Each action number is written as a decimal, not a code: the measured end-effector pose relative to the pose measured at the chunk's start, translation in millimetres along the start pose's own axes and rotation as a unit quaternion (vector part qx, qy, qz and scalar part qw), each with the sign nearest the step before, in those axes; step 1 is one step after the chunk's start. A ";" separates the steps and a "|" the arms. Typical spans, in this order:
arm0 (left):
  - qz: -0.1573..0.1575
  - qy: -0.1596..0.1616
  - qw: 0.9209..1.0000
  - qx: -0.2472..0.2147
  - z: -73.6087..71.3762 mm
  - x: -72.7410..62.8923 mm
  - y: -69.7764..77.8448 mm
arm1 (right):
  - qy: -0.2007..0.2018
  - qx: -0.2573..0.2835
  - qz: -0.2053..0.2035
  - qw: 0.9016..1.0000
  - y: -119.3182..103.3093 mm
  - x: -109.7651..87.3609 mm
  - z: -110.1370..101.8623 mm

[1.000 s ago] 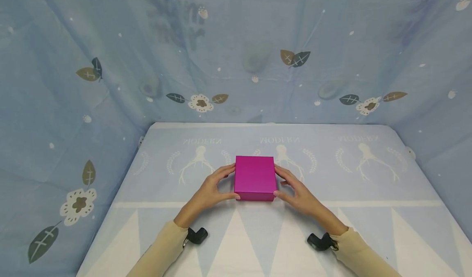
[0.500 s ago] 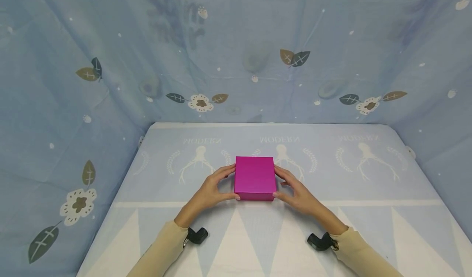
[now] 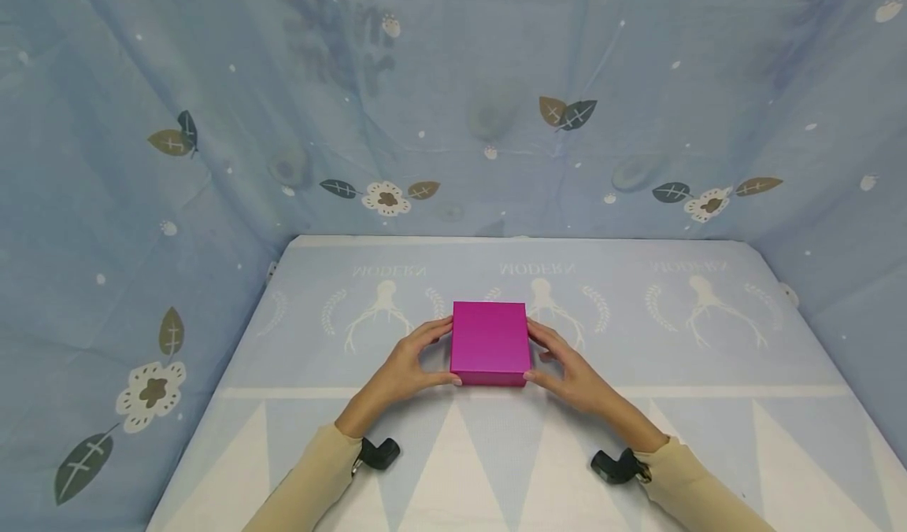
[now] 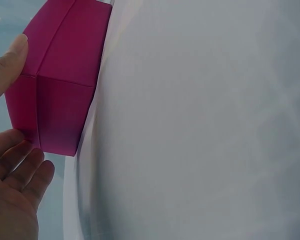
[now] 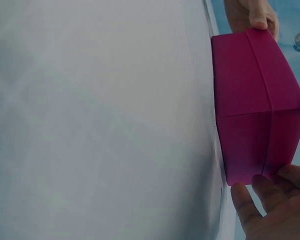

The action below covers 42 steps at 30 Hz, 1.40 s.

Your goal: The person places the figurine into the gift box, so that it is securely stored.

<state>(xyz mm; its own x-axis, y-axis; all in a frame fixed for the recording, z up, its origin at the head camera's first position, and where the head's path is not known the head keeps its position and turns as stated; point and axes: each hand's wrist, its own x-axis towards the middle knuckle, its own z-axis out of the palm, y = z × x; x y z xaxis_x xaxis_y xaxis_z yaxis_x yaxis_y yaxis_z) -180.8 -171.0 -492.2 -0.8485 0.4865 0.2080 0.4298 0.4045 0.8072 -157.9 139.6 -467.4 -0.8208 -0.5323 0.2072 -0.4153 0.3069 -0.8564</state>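
Note:
A square magenta box rests flat on the cloth at the middle of the head view. Its lid (image 3: 490,337) covers the top, and a seam divides it from the lower part of the box (image 5: 240,75) in both wrist views. At the left side my left hand (image 3: 405,367) holds the lid, thumb at the near corner and fingers along the side. My right hand (image 3: 575,373) grips the opposite side the same way. In the left wrist view, the left thumb (image 4: 19,50) presses on the lid above the seam. Anything inside the box is hidden.
A pale blue and white patterned cloth (image 3: 482,445) covers the table. Blue curtains (image 3: 453,83) with leaves and flowers stand behind and at both sides. Black wrist cameras (image 3: 380,453) sit at the cuffs of beige sleeves (image 3: 312,477).
The lid has sunk slightly, its top face a little lower in the head view. Both hands stay at the same sides with almost no movement.

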 end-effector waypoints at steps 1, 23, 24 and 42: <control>0.001 0.001 1.000 0.000 0.1 -0.3 -0.1 | 0.000 0.000 0.000 1.000 4.1 -0.5 1.2; -0.007 -0.008 1.000 0.005 1.1 1.1 2.6 | 0.006 -0.016 -0.004 1.000 40.8 -6.4 6.2; -0.006 -0.008 1.000 0.005 1.0 1.5 2.4 | 0.005 -0.016 -0.003 1.000 40.8 -6.0 5.9; -0.041 -0.028 0.994 0.097 -30.1 -5.0 10.4 | 0.023 -0.084 0.004 0.996 25.8 -10.1 -13.4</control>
